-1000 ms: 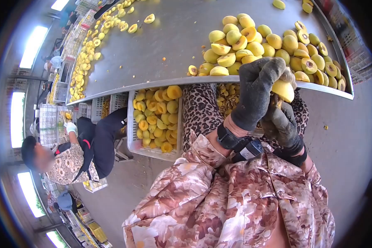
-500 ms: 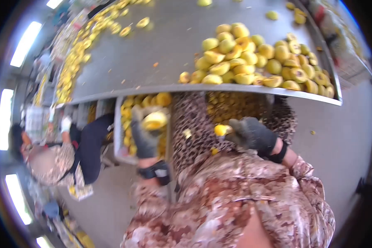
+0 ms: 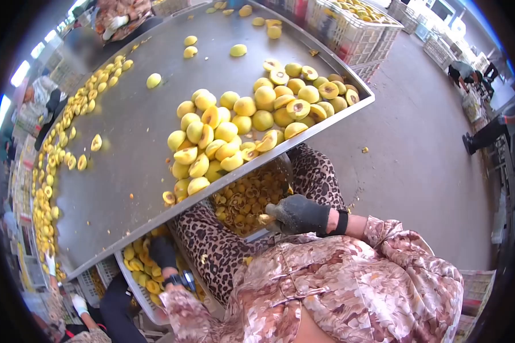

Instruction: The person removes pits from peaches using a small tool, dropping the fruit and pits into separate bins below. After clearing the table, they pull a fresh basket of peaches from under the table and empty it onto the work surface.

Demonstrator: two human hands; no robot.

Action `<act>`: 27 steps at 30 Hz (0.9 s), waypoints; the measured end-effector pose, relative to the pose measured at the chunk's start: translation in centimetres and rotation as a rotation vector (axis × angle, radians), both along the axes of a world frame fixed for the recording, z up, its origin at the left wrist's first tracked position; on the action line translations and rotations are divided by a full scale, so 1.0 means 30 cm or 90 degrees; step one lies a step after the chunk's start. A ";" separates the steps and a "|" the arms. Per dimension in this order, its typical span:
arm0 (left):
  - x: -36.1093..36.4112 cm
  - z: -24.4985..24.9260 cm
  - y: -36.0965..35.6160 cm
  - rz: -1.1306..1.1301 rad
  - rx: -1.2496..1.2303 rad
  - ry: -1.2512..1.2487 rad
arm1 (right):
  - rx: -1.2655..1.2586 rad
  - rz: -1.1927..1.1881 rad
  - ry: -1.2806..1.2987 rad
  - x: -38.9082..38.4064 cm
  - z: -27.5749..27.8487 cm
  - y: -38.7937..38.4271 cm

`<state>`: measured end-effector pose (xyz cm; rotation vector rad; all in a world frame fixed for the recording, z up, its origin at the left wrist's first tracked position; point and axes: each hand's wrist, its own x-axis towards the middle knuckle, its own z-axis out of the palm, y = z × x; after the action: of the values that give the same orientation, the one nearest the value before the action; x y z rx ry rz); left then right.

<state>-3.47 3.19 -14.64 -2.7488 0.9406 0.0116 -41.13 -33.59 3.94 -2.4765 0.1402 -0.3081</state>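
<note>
Pinching a small yellowish piece (image 3: 265,219) at its fingertips, the right hand (image 3: 301,215) is by the near edge of the scrap bin (image 3: 261,233). The left hand (image 3: 163,252) is at the fruit halves (image 3: 136,264) in the crate (image 3: 147,307); its finger pose is unclear.

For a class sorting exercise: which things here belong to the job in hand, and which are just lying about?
Job, it seems: left hand; right hand; held piece; fruit pile; table; crate; scraps bin.
Lying about, apparently: floor scrap; lap scrap.
</note>
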 end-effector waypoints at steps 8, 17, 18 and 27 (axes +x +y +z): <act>0.045 0.288 0.121 0.350 -0.119 -0.168 | 0.189 -0.070 -0.027 -0.041 -0.039 -0.056; -0.049 0.888 -1.115 -0.418 -0.554 0.142 | 0.334 -0.135 -0.032 -0.015 -0.076 -0.134; -0.116 0.876 -1.269 -0.526 -0.516 0.145 | 0.404 -0.134 -0.017 -0.017 -0.075 -0.151; -0.231 0.638 -1.785 -0.421 -0.555 0.791 | 0.515 -0.279 -0.049 -0.174 0.043 -0.211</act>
<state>-10.41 -50.36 4.50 -2.7000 2.5899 1.6771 -46.34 -39.93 5.25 -1.6125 0.6434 -0.4257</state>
